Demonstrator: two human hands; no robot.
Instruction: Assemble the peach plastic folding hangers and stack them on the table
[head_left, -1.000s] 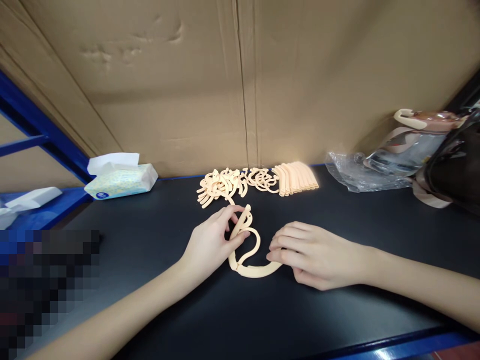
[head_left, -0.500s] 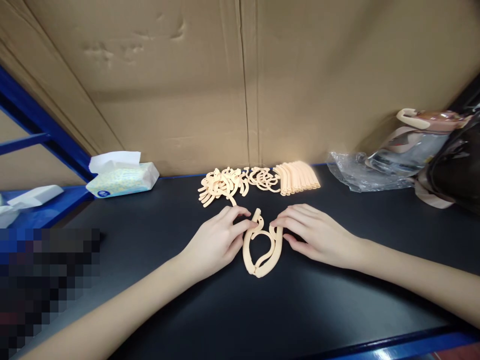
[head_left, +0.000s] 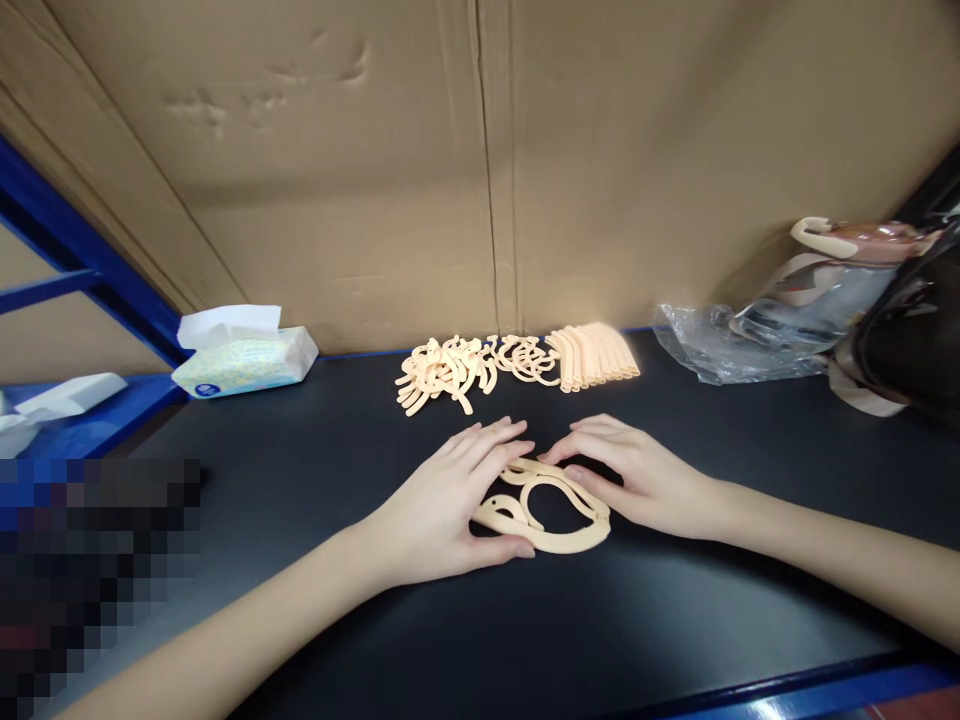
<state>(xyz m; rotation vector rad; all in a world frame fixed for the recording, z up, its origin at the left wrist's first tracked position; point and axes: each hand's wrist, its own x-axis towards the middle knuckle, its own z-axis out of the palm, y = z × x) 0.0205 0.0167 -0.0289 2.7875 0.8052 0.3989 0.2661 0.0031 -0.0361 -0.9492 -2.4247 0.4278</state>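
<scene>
A peach-coloured plastic piece [head_left: 559, 543] made of curved hook-like parts lies flat on the black table [head_left: 300, 470]. My left hand [head_left: 450, 500] rests on its left part, fingers stretched flat over it and thumb against its near edge. My right hand [head_left: 637, 475] lies at its far right side, fingers stretched out with the tips on the piece. The two hands nearly meet fingertip to fingertip above it.
Behind the hands lie a loose pile of the same peach parts [head_left: 442, 370] and a neat row of them [head_left: 596, 355]. A tissue pack [head_left: 244, 360] sits at the left, a clear plastic bag [head_left: 712, 345] and a dark bag [head_left: 907, 350] at the right. A cardboard wall [head_left: 375, 200] closes the back.
The peach piece was held up on edge between both hands; now it lies flat on the table, turned sideways, with both hands spread over it.
</scene>
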